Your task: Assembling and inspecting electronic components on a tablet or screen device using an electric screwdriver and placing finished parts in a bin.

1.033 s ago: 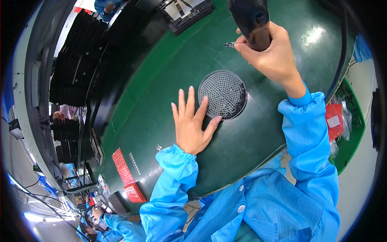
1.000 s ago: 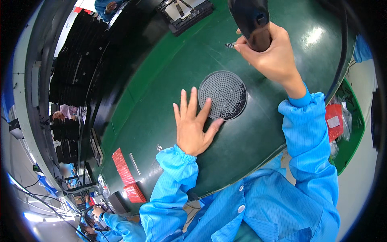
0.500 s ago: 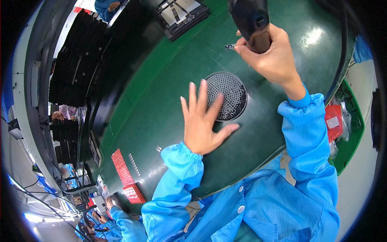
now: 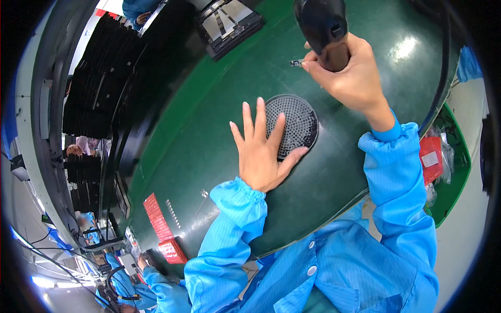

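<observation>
Glossy green desk [image 4: 334, 172] spreads beneath both hands. Nearest, the left hand [image 4: 259, 161] is splayed and grasps nothing; its forefinger and thumb overlap a round grey disc [image 4: 300, 117] on its right, though I cannot tell whether they touch. Being round, the disc has no long axis. Farther off, the right hand [image 4: 352, 78] is clenched around a black handheld tool [image 4: 321, 26], whose long axis runs away from that hand, leaning slightly left. A small flat part [image 4: 296, 63] juts leftward from its fingertips. Beyond the left hand, a black-framed panel [image 4: 228, 25] lies slantwise. Compared with a second ago, the left hand has shifted rightward over the disc, and the panel sits nearer and farther left.
</observation>
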Action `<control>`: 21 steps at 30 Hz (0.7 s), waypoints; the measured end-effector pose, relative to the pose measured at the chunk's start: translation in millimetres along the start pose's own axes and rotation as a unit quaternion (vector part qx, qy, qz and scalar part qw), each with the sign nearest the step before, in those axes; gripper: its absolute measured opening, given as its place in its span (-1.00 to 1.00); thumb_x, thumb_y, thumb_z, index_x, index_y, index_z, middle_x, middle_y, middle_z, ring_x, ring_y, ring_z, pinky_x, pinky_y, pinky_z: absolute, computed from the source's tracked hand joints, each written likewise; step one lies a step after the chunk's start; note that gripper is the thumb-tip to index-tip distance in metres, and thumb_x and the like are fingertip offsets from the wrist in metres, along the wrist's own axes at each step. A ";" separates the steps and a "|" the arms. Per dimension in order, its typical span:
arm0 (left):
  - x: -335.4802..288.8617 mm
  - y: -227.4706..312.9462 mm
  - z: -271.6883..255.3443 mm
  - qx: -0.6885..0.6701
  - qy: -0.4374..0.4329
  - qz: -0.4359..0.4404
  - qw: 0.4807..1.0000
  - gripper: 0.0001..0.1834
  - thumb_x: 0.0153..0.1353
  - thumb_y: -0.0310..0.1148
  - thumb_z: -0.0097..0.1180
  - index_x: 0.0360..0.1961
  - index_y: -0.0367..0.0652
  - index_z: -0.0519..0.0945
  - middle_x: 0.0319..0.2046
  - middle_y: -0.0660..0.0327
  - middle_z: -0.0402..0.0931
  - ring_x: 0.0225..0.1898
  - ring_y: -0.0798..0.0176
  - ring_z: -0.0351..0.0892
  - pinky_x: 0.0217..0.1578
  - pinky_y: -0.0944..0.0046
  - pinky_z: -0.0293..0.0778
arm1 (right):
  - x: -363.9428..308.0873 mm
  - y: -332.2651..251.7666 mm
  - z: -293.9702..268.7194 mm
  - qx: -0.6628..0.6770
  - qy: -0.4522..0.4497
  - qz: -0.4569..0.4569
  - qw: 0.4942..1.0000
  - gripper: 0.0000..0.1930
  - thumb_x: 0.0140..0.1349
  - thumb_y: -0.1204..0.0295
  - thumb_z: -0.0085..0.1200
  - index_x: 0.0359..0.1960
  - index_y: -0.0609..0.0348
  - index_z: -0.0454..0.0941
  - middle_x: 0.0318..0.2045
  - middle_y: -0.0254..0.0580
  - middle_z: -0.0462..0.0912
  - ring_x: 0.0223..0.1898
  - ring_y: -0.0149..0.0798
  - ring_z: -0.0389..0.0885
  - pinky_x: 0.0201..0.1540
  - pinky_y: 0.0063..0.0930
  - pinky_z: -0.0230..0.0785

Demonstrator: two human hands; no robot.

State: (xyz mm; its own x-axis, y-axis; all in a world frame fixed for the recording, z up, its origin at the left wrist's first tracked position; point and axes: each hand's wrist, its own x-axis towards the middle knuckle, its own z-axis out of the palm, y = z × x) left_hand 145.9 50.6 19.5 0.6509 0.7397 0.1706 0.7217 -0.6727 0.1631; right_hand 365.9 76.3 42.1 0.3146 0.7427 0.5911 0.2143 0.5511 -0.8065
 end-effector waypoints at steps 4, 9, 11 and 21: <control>-15.6 8.0 -15.4 -0.056 -0.063 0.088 0.993 -0.31 -0.10 0.11 0.31 0.02 -0.10 0.58 0.35 -0.13 0.00 0.38 -0.33 -0.18 0.20 -0.48 -0.22 | 1.6 0.1 2.0 -0.017 0.001 0.001 1.000 -0.78 -0.11 0.57 0.21 -0.37 0.29 0.52 -0.62 -0.16 0.53 -0.59 -0.45 0.39 -0.48 -0.52 0.33; -8.0 -3.1 -15.1 -0.073 0.015 0.057 0.996 -0.75 0.07 -0.35 0.21 -0.20 -0.15 0.68 0.30 -0.06 0.15 0.37 -0.26 -0.04 0.24 -0.37 -0.13 | 1.5 0.7 -2.5 -0.052 0.000 -0.010 0.999 -0.79 -0.11 0.56 0.21 -0.38 0.30 0.51 -0.63 -0.14 0.53 -0.62 -0.40 0.39 -0.50 -0.51 0.31; -1.2 -6.3 -13.2 -0.063 0.054 0.037 0.996 -0.76 0.06 -0.46 0.19 -0.19 -0.15 0.68 0.26 -0.04 0.23 0.34 -0.22 0.06 0.25 -0.22 0.00 | 2.0 0.2 -0.5 -0.042 0.000 -0.012 0.999 -0.79 -0.11 0.56 0.21 -0.39 0.30 0.51 -0.63 -0.14 0.52 -0.62 -0.39 0.39 -0.50 -0.51 0.31; 47.8 -9.2 5.9 -0.176 0.057 0.043 0.982 -0.87 -0.02 -0.47 0.26 -0.38 -0.22 0.65 -0.20 0.09 0.47 0.06 -0.09 0.39 0.01 0.06 0.35 | 1.8 0.0 1.0 -0.016 0.007 0.001 1.000 -0.81 -0.11 0.56 0.21 -0.41 0.28 0.51 -0.65 -0.15 0.51 -0.63 -0.39 0.39 -0.51 -0.50 0.30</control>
State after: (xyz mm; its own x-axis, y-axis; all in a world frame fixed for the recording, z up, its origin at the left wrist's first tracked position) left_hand 171.7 92.2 20.4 0.6598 0.6875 0.3034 0.5269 -0.7111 0.4655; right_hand 365.6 78.0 43.3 0.3275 0.7390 0.5887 0.2433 0.5361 -0.8083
